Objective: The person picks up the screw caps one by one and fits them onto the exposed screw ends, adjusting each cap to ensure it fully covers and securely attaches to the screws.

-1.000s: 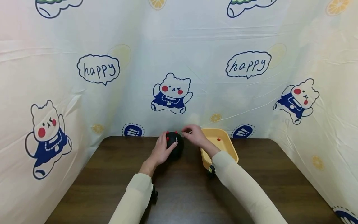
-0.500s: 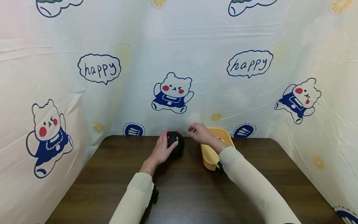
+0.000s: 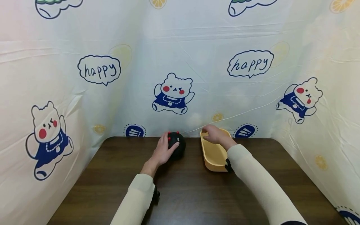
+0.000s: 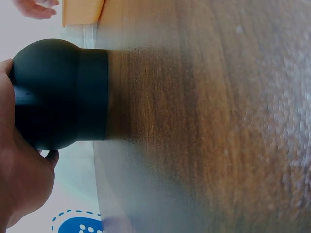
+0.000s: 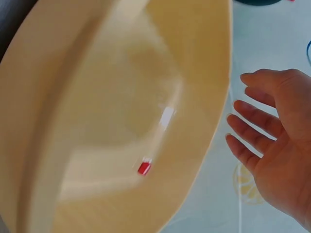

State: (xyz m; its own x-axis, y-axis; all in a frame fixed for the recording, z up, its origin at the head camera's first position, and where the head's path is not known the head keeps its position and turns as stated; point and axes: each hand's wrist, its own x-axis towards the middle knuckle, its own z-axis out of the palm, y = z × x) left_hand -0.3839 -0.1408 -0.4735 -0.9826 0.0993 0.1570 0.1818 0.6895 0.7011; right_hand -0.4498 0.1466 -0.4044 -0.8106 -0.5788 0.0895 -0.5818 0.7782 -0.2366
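Observation:
My left hand (image 3: 161, 150) grips a black ball-shaped thing (image 3: 178, 150) at the back of the table, fingers on its far left side and thumb across its front. Several small red knobs (image 3: 169, 138) and a pale bit (image 3: 178, 139) show on its top. In the left wrist view, the round body (image 4: 48, 97) stands on a short cylindrical foot. Over the far end of a yellow plastic bin (image 3: 215, 153) is my right hand (image 3: 215, 134). The right wrist view shows that hand's fingers (image 5: 252, 114) loosely bent, holding nothing. A small red piece (image 5: 144, 167) lies inside the bin.
Both things stand near the far edge of the dark wooden table (image 3: 185, 193). A patterned cloth (image 3: 197, 47) hangs close behind and along both sides. Dark camera mounts (image 3: 228, 165) sit at both wrists.
My right hand has moved right, from beside the black ball-shaped thing to over the bin. The bin's visible position has shifted slightly. My left hand keeps its grip in place.

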